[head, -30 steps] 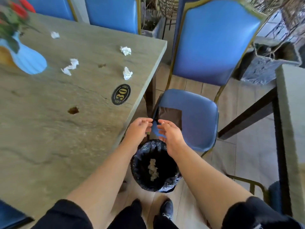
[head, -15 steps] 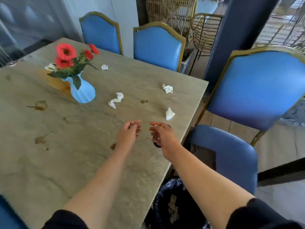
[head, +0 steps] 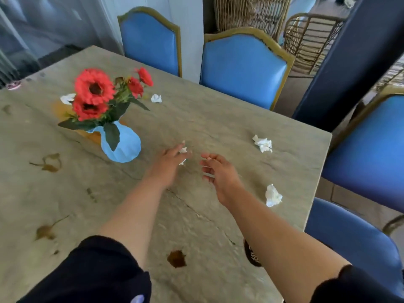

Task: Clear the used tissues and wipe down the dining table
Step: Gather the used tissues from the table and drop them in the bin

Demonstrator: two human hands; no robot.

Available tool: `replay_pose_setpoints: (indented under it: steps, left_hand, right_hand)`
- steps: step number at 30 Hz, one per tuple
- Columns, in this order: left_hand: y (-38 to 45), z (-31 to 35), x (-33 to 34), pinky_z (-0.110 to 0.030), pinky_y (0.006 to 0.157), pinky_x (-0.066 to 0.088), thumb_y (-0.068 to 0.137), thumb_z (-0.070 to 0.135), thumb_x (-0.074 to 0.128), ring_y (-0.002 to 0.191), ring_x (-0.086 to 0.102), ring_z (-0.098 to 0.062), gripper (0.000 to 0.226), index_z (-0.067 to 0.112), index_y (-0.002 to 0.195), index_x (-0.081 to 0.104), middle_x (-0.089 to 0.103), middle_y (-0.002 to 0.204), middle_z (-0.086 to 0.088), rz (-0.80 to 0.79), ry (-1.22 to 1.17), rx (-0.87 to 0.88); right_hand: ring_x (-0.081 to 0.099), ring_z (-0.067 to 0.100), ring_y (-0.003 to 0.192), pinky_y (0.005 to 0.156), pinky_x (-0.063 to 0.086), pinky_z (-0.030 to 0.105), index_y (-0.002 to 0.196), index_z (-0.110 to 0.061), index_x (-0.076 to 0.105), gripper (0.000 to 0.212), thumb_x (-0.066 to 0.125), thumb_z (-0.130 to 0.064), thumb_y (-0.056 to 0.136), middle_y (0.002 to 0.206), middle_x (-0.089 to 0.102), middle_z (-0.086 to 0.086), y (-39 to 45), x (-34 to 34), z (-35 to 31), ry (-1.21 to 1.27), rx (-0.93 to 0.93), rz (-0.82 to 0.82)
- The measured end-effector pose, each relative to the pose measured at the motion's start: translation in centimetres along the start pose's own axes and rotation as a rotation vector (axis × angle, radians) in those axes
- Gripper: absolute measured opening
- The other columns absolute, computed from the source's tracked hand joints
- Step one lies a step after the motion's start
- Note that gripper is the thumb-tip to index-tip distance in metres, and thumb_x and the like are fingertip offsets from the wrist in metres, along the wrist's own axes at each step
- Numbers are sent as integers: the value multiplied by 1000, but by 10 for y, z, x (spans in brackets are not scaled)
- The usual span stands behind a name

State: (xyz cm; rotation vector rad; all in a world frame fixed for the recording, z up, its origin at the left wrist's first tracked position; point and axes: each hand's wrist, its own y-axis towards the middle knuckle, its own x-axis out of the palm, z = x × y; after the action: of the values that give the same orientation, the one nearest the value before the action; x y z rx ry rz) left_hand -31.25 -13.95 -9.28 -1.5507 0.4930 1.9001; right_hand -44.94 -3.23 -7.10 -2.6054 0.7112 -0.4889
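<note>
Several crumpled white tissues lie on the grey stone dining table (head: 218, 119). One tissue (head: 183, 150) sits right under the fingertips of my left hand (head: 168, 166), which is spread open over it and partly hides it. My right hand (head: 219, 171) hovers open just to the right, holding nothing. Another tissue (head: 263, 143) lies far right, one (head: 272, 196) near the right edge, one (head: 156, 98) beyond the flowers, and one (head: 67, 98) behind the vase. Brown stains (head: 176, 258) mark the tabletop.
A light blue vase (head: 122, 145) with red flowers (head: 94, 88) stands left of my left hand. Blue padded chairs (head: 242, 68) line the far side and another chair (head: 367, 154) stands on the right. A dark number badge (head: 251, 254) shows beneath my right forearm.
My hands rose from over the black-lined bin beside the table and reached forward across the tabletop. The left hand has arrived at the tissue near the vase; the view tilted up.
</note>
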Motion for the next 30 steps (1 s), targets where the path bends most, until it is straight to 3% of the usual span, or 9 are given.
replay_pose_setpoints:
  steps: [4,7,10,14,17,19,21,24,30]
  left_hand:
    - [4,2,1,-31,86,45,81,-5,55,107,58,-30,34,9,109,68,60,117,-10,98,-198,-63]
    - [1,16,-6,-25,69,35,81,-2,59,93,60,-27,22,6,98,71,64,101,-10,223,-320,-159]
    - [-4,37,-12,-12,58,35,85,20,67,85,63,-11,12,17,96,70,70,95,3,330,-499,-312]
    - [-14,60,-18,-8,56,39,81,32,73,73,61,-2,19,16,90,64,66,81,11,460,-674,-407]
    - [-22,71,-16,-22,64,40,81,29,73,78,62,-9,13,20,88,69,67,82,11,461,-540,-355]
    - [-25,77,-15,-15,66,37,82,23,71,82,58,-12,11,21,92,73,66,88,8,473,-475,-289]
    - [-29,84,-18,-9,70,37,84,18,64,84,55,-9,15,23,95,74,61,94,6,471,-533,-299]
    - [-32,93,-23,-29,82,50,85,15,56,91,60,-13,20,21,95,73,65,101,1,502,-690,-335]
    - [-18,90,-35,-12,73,41,92,13,53,92,59,-6,19,23,98,68,63,105,5,590,-731,-426]
  right_hand:
    - [50,14,78,65,41,26,93,-20,62,23,43,-7,98,87,60,0,8,-4,1,15,8,0]
    - [51,16,82,69,43,29,96,-20,64,22,45,-9,98,92,58,0,12,-5,0,28,31,-5]
    - [54,23,92,82,50,35,113,-23,62,19,49,-22,99,111,57,0,15,0,-5,65,111,-67]
    - [61,29,95,81,54,42,131,-19,51,37,41,-38,102,116,57,10,12,12,-18,227,197,-171]
    - [61,30,103,77,53,38,123,-9,55,41,36,-39,103,123,58,18,9,15,-23,333,220,-177]
    - [60,27,100,77,52,36,114,-10,58,39,37,-40,102,124,59,18,7,13,-24,262,207,-173]
    - [58,22,87,71,49,32,105,-10,60,35,39,-38,102,109,61,13,2,8,-28,194,188,-152]
    - [46,15,59,51,37,27,94,-10,59,33,39,-34,103,80,52,7,-5,0,-38,164,171,-133]
    - [42,14,54,49,34,26,95,-9,61,17,45,-12,97,73,49,4,7,2,-54,73,141,-134]
